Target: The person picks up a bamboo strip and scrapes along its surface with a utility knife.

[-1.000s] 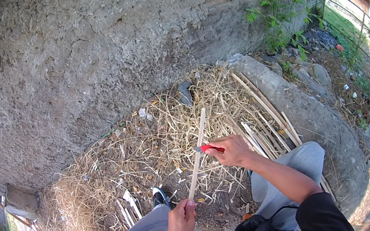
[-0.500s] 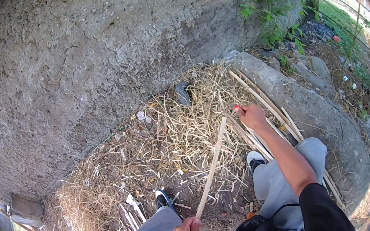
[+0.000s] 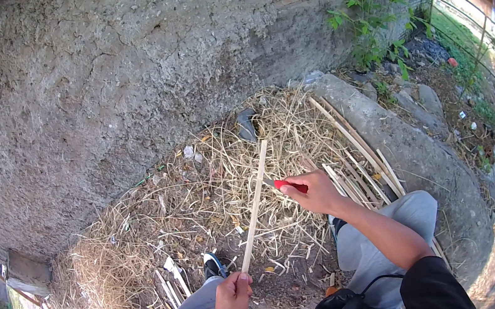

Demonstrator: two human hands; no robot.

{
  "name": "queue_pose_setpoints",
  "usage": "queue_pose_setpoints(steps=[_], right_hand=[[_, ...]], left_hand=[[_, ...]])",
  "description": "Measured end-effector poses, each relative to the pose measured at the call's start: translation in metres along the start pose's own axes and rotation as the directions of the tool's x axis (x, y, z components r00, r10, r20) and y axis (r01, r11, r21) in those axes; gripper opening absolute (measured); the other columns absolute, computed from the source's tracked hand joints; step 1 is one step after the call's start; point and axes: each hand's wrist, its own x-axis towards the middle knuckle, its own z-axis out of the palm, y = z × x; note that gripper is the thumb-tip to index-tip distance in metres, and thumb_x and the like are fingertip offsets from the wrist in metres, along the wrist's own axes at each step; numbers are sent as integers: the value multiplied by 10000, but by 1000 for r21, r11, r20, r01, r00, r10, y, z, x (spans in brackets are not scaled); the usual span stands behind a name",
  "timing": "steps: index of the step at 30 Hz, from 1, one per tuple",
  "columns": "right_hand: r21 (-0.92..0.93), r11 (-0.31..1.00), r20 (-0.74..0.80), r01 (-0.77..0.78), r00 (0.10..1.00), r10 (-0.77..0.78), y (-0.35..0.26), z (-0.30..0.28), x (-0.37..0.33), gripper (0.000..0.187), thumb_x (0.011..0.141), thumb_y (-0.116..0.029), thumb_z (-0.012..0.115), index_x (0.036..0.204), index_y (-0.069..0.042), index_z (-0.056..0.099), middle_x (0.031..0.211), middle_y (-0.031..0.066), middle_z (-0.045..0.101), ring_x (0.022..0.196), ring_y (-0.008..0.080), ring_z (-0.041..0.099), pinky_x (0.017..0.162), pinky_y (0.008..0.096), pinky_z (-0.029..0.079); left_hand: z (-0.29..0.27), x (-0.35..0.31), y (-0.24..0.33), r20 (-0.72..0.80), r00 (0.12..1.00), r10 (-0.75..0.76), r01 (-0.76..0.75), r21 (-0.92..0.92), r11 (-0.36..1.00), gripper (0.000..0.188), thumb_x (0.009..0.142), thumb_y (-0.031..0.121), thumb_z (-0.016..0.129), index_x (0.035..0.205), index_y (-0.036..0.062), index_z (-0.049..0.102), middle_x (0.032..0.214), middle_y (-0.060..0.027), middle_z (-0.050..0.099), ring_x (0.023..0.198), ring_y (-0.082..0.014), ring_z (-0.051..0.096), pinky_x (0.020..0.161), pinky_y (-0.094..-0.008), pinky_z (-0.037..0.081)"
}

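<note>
A long, flat strip of pale bamboo or wood slants up and away from me. Near its lower end my left hand is closed round it, and a short piece shows below the fist. My right hand grips a knife with a red handle. Its short blade points left, close to the strip's upper part; whether it touches the strip I cannot tell. Pale shavings cover the ground beneath.
Several long strips lie to the right along a big grey rock. More short strips lie by my left shoe. A rough wall rises behind the shavings, with a dark grey stone-like lump at its foot.
My right hand has come left and down with the knife, to the strip. The strip's far end has swung left and up, and my left hand has shifted slightly left and up.
</note>
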Motion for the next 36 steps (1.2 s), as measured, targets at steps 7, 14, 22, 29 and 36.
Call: queue_pose_setpoints(steps=[7, 14, 22, 29, 36], right_hand=[[-153, 988, 43, 29, 999, -22, -6, -6, -3, 383, 925, -406, 663, 1021, -47, 754, 699, 153, 688, 568, 311, 637, 564, 403, 491], [-271, 959, 28, 85, 996, -80, 12, 0, -3, 358, 906, -421, 669, 1019, -96, 767, 747, 125, 717, 630, 316, 674, 647, 416, 539], [-333, 940, 133, -78, 983, 129, 24, 13, 11, 358, 931, -483, 602, 1095, -206, 759, 808, 130, 725, 778, 316, 704, 673, 433, 554], [-336, 794, -327, -507, 853, 407, 124, -58, 34, 314, 942, -400, 618, 952, -130, 776, 682, 148, 682, 654, 351, 667, 638, 430, 513], [209, 847, -173, -489, 834, 524, 58, -38, 29, 439, 959, -348, 651, 770, 46, 693, 543, -13, 478, 536, 70, 389, 500, 323, 311]], left_hand=[[13, -6, 7, 11, 999, 32, -32, 84, 996, 263, 1052, 179, 477, 909, -13, 585, 603, 17, 499, 518, -32, 422, 468, -230, 335], [17, -17, 14, -5, 996, 85, -79, 294, 952, 293, 1041, 248, 507, 944, 2, 634, 612, -62, 598, 554, -85, 551, 522, -294, 444], [17, -10, 20, 24, 1000, 10, -15, 226, 974, 281, 1054, 206, 469, 901, 3, 587, 597, 4, 518, 541, -49, 469, 496, -252, 387], [7, -27, -7, -23, 977, 214, -186, 409, 894, 268, 1028, 235, 505, 1029, 0, 634, 606, -105, 590, 517, -227, 587, 523, -373, 479], [-15, -8, 14, 12, 985, -171, 171, -41, 984, 271, 1057, 214, 479, 909, 10, 578, 602, 20, 475, 486, -34, 392, 431, -234, 308]])
